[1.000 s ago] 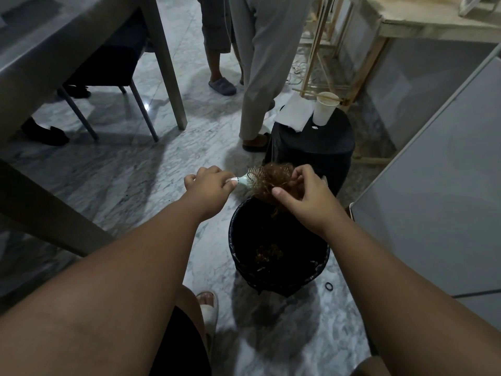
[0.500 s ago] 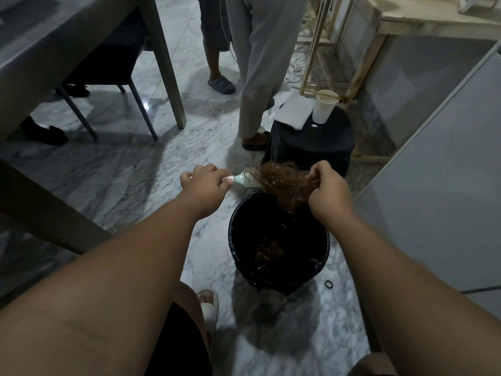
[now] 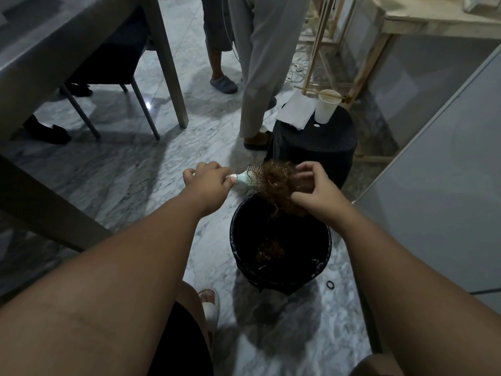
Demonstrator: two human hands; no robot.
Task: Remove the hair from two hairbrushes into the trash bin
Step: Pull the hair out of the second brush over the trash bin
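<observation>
My left hand (image 3: 208, 183) grips the handle of a pale mint hairbrush (image 3: 248, 179), held level over the far rim of a black trash bin (image 3: 241, 240). A thick clump of curly reddish-brown hair (image 3: 279, 185) covers the bristles at the brush's far end. My right hand (image 3: 317, 195) pinches this clump from the right, fingers curled into it. A smaller tuft of hair (image 3: 269, 249) lies at the bottom of the bin. A second hairbrush is not in view.
A black stool (image 3: 311, 156) behind the bin carries a paper cup (image 3: 326, 105) and a white sheet (image 3: 296, 111). Two people's legs (image 3: 260, 77) stand beyond it. A table and chair are at left, a grey panel (image 3: 433, 185) at right, a hair tie (image 3: 330, 284) on the floor.
My right hand pulled the hair out to the right half a second ago, and now it has come back over the clump, gripping it lower above the bin. My left hand stayed nearly still.
</observation>
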